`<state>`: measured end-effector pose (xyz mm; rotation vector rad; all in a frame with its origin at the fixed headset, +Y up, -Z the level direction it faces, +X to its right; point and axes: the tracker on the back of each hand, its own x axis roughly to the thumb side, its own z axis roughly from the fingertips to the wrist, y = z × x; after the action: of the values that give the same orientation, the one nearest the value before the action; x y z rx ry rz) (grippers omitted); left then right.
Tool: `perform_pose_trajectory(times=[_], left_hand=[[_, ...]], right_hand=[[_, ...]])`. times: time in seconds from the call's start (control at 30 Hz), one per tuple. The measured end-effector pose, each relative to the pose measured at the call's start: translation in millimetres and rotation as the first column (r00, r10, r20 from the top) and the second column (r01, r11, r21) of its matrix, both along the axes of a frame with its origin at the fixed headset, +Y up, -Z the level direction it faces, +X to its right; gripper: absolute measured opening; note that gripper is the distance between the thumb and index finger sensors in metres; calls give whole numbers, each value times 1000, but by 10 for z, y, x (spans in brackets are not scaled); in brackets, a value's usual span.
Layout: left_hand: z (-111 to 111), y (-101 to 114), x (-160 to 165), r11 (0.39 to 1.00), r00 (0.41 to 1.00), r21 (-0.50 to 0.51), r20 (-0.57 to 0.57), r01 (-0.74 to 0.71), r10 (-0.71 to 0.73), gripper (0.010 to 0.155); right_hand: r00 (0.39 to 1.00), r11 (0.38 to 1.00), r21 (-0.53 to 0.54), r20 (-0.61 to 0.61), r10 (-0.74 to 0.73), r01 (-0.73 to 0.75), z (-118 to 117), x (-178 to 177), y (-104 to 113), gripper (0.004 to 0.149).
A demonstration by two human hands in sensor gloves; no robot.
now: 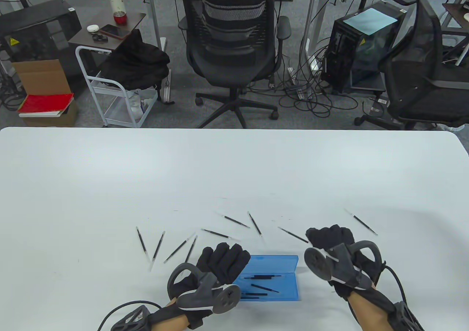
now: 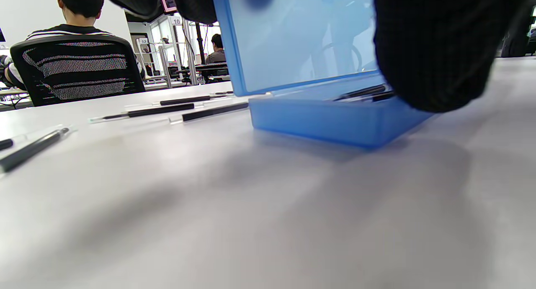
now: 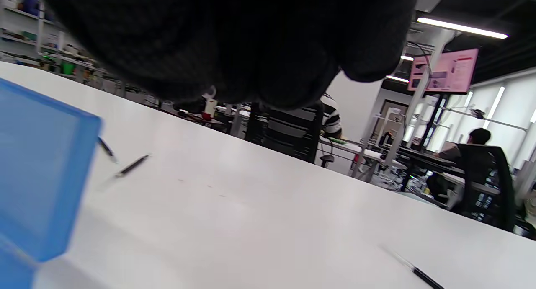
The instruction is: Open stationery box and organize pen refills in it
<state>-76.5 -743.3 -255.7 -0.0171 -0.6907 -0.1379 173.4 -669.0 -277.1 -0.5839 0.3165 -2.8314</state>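
Translucent blue plastic stationery box (image 1: 272,278): open, steadied by left hand (image 1: 220,263), fingers seemingly resting on it. Nearest loose slim black pen refill (image 1: 292,234): long axis diagonal, just left of right hand (image 1: 331,241); its finger state cannot be told.

loose refills (image 1: 234,221) ring the open box (image 1: 282,289); far table (image 1: 234,162) bare.

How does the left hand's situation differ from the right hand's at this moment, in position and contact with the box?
The left hand rests at the left end of the open blue box, its fingers against the raised lid; the right hand is apart from the box, to its right. The left hand touches the box; the right hand's fingers are curled near a loose refill, and whether they hold anything cannot be told. Both wear black gloves with trackers.
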Motion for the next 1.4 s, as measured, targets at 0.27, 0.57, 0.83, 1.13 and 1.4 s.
perform_pose_trajectory(times=[0.27,0.57,0.83,1.13,1.4], left_hand=[[1,2,1,1000,1000,2,-1,1,-1,113],[3,3,3,1000,1000,4,-2,2,-2,113],[3,2,3,1000,1000,1,-1,-1,1,113],[6,3,1,1000,1000,2,0,0,0,113],[6,3,3,1000,1000,4,0,1,-1,113]], right_hand=[[976,996,2,-204,82,-84,441,-411,-177,57],[950,984,-36,-270,159,-175,515,-687,-497,57],[944,975,-74,-275,181,-208,477,-767,-679,56],[945,973,-84,-269,185,-215,440,-788,-736,56],[950,976,-83,-256,176,-203,440,-787,-704,56]])
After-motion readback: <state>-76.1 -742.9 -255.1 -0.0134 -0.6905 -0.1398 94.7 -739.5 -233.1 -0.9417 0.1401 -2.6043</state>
